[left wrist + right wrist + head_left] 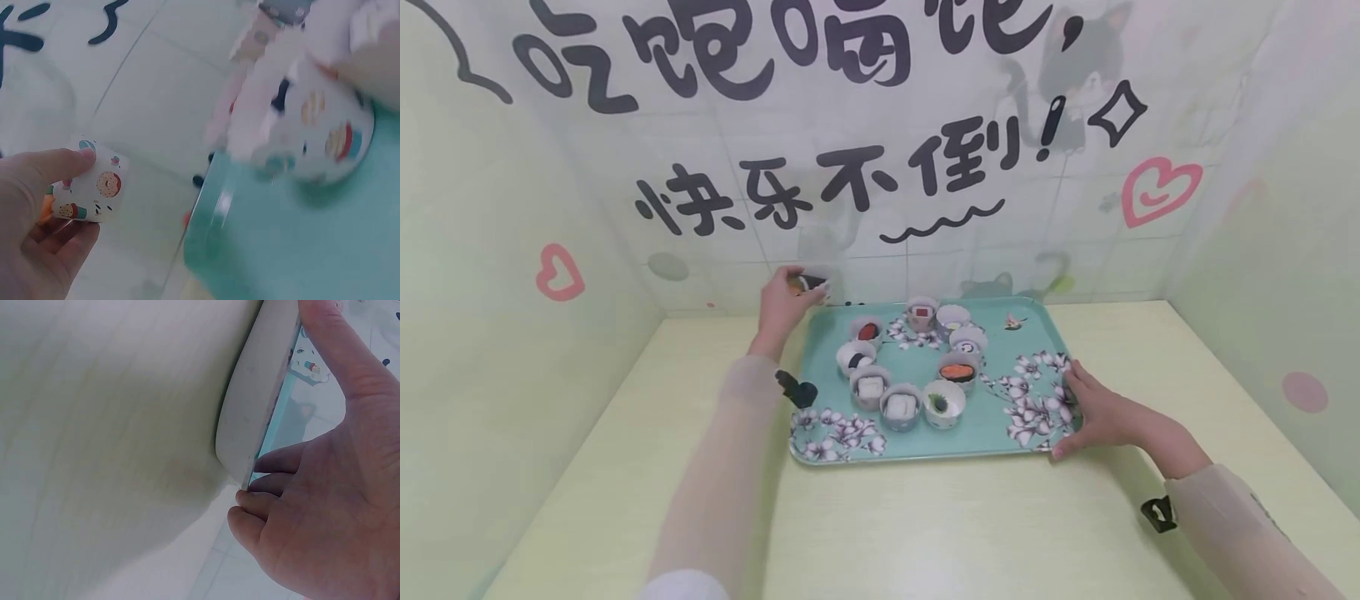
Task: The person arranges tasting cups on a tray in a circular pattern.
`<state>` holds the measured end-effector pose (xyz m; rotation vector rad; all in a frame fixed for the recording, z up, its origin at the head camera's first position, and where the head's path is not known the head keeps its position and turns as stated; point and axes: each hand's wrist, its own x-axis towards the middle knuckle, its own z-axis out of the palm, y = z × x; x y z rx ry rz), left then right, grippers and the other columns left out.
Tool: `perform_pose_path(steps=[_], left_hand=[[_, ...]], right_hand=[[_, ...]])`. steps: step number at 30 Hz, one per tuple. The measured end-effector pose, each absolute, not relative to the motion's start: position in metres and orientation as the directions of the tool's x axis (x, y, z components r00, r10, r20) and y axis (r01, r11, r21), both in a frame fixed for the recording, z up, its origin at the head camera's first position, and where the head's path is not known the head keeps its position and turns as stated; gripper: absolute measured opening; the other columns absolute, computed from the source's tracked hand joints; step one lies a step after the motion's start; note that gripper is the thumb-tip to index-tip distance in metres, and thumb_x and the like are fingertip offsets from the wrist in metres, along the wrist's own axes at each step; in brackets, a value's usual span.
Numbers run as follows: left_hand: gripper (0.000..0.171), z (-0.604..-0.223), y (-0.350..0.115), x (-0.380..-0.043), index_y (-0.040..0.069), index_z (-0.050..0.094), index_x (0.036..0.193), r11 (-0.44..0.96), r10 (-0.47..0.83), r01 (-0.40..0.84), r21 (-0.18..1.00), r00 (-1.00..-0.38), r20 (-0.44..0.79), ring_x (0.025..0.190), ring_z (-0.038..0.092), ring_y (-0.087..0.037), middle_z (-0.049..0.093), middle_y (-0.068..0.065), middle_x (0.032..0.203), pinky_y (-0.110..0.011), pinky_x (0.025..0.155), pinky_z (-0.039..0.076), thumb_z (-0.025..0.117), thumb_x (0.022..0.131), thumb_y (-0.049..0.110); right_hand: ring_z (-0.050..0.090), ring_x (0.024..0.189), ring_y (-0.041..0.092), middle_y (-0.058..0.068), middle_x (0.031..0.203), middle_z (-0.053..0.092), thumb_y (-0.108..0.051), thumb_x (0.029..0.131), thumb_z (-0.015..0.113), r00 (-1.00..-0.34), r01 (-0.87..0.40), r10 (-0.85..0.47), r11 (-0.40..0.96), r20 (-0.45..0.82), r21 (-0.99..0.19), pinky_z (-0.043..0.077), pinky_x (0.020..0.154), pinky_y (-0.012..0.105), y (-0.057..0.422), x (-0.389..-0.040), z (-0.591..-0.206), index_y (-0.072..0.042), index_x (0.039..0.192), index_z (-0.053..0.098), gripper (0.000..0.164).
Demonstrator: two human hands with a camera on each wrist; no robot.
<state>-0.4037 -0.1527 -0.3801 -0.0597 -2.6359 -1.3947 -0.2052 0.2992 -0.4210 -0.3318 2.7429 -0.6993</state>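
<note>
My left hand (782, 307) grips a small paper cup (103, 187) by its side, thumb against the printed wall, just past the tray's far left corner. Something dark, white and orange shows at the cup in the head view. A green flower-printed tray (1000, 442) lies on the table. On it several small cups form a ring, among them a cup of orange-topped sushi (957, 372), a cup with a green-topped piece (943, 407) and a cup of white pieces (901, 408). My right hand (1108, 417) holds the tray's near right corner, fingers at its right rim, thumb at the front.
The pale wooden table (925, 533) runs in front of the tray and along both sides. Close behind the tray stands a wall (865, 267) with black lettering, and side walls enclose the table. A black strap piece (797, 390) hangs at the left sleeve, over the tray's left edge.
</note>
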Motion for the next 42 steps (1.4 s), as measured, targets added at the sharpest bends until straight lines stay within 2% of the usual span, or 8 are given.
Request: perform_pose_path(steps=[9,14,19,25,37,42], left_hand=[[0.059,-0.385,-0.098,-0.414,0.004,0.05,0.138,0.594,0.087,0.196,0.78,-0.98,0.18,0.112,0.057,-0.032,0.058,-0.019,0.134,-0.045,0.099,0.052,0.076,0.088,0.022],[0.056,-0.39,-0.079,-0.415,0.005,0.051,0.135,0.603,0.138,0.203,0.772,-0.979,0.15,0.109,0.056,-0.03,0.059,-0.017,0.132,-0.045,0.099,0.051,0.076,0.087,0.022],[0.057,-0.393,-0.064,-0.417,0.01,0.052,0.135,0.63,0.171,0.176,0.757,-0.982,0.086,0.113,0.057,-0.028,0.058,-0.014,0.135,-0.044,0.1,0.051,0.077,0.087,0.024],[0.058,-0.398,-0.057,-0.419,0.011,0.052,0.136,0.682,0.224,0.159,0.714,-0.975,0.003,0.116,0.056,-0.03,0.057,-0.013,0.136,-0.046,0.102,0.05,0.078,0.086,0.024],[0.057,-0.41,-0.061,-0.42,0.008,0.054,0.135,0.757,0.35,0.229,0.611,-0.933,-0.085,0.102,0.058,-0.027,0.063,-0.013,0.121,-0.041,0.091,0.053,0.078,0.087,0.024],[0.062,-0.411,-0.06,-0.42,0.007,0.051,0.14,0.772,0.368,0.231,0.592,-0.922,-0.12,0.111,0.059,-0.028,0.061,-0.014,0.129,-0.042,0.097,0.053,0.078,0.087,0.023]], right_hand=[[0.006,0.143,0.063,0.046,0.155,-0.005,-0.044,0.064,0.091,-0.933,-0.155,-0.292,0.853,-0.209,-0.498,0.018,0.115,0.071,0.302,-0.206,-0.423,0.022,0.148,0.007,0.136],[0.006,0.143,0.063,0.046,0.155,-0.005,-0.044,0.064,0.091,-0.934,-0.16,-0.295,0.85,-0.203,-0.501,0.018,0.115,0.071,0.302,-0.206,-0.424,0.022,0.148,0.008,0.136],[0.005,0.143,0.063,0.046,0.155,-0.005,-0.045,0.064,0.091,-0.934,-0.166,-0.297,0.853,-0.198,-0.495,0.017,0.116,0.07,0.302,-0.207,-0.423,0.023,0.148,0.008,0.136],[0.005,0.143,0.062,0.045,0.155,-0.005,-0.045,0.064,0.091,-0.936,-0.142,-0.282,0.851,-0.212,-0.505,0.016,0.116,0.069,0.302,-0.208,-0.425,0.021,0.149,0.007,0.136],[0.005,0.144,0.061,0.044,0.156,-0.005,-0.045,0.065,0.091,-0.935,-0.13,-0.275,0.854,-0.224,-0.504,0.017,0.116,0.07,0.299,-0.205,-0.422,0.021,0.149,0.007,0.136],[0.005,0.144,0.061,0.044,0.156,-0.005,-0.045,0.065,0.091,-0.935,-0.13,-0.275,0.854,-0.224,-0.504,0.017,0.116,0.07,0.298,-0.205,-0.422,0.021,0.149,0.007,0.136]])
